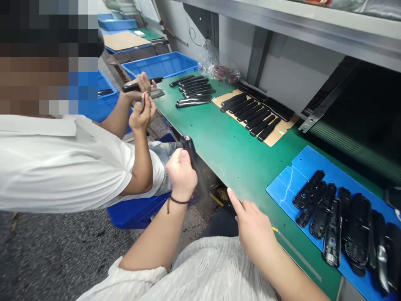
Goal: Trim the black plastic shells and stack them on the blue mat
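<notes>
Head view: left hand, fingers clamped around black knife handle. Right hand empty, index finger extended apart from others, tip just beside green workbench. Right of fingers, black handle shells on blue mat.

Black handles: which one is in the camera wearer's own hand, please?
The black handle gripped upright in the left hand; the others lie on the bench, except one in a co-worker's hand.

Head cam, fwd + down, close range
</notes>
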{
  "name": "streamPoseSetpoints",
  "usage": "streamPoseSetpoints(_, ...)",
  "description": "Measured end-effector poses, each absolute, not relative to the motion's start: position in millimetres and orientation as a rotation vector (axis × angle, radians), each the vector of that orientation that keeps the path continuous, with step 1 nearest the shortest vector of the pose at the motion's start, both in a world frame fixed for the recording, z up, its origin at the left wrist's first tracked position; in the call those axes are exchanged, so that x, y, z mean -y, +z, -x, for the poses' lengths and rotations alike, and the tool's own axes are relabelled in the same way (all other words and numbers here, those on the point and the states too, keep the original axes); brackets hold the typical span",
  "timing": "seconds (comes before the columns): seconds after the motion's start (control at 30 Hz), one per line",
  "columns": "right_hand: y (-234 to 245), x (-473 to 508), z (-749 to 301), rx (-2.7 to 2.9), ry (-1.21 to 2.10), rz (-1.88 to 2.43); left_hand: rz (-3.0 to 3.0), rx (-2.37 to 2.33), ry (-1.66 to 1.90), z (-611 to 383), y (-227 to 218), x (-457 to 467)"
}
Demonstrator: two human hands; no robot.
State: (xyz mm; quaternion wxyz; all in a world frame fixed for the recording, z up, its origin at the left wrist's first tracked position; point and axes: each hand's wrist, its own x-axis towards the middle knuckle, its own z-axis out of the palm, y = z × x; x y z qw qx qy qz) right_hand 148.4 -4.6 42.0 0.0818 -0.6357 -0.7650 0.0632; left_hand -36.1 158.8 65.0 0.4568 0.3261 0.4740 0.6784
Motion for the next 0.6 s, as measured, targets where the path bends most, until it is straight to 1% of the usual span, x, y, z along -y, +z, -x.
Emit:
streamPoseSetpoints(0.07, 51, 5, -154, 2.097, 0.376, 1.842, -0.762, -1.034, 1.653, 24, 77, -161)
streamPoseSetpoints(0.2, 68, -1, -155, 1.635, 0.806, 1.613, -0.502, -0.859, 1.405, -10, 93, -163)
streamPoseSetpoints(0.33, 70, -10, -149, 1.466, 0.877, 1.459, -0.395, -0.899, 1.356, -27, 92, -161)
streamPoseSetpoints(0.5, 59, -19, -156, 1.207, 1.16, 1.491, -0.404, -0.972, 1.332, -22, 85, -163)
streamPoseSetpoints(0.6, 57, -19, -166, 1.151, 1.06, 1.581, -0.463, -1.03, 1.309, -18, 80, -172)
